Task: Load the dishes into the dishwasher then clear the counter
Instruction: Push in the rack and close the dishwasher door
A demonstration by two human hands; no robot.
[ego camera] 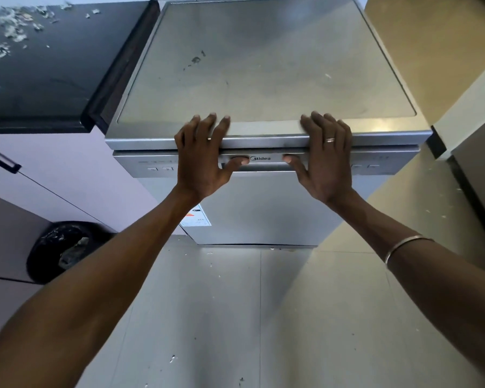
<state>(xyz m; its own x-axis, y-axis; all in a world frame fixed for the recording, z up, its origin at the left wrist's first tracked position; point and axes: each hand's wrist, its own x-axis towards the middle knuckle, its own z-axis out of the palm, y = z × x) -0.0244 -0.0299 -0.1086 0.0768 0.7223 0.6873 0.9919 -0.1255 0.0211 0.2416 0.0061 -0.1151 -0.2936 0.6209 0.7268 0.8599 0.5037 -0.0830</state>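
Probably a home kitchen: dishwasher (pixel 263 79) beside dark counter (pixel 45 65).

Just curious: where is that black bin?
The black bin sits low on the left of the head view, on the floor against the cabinets, left of the dishwasher.
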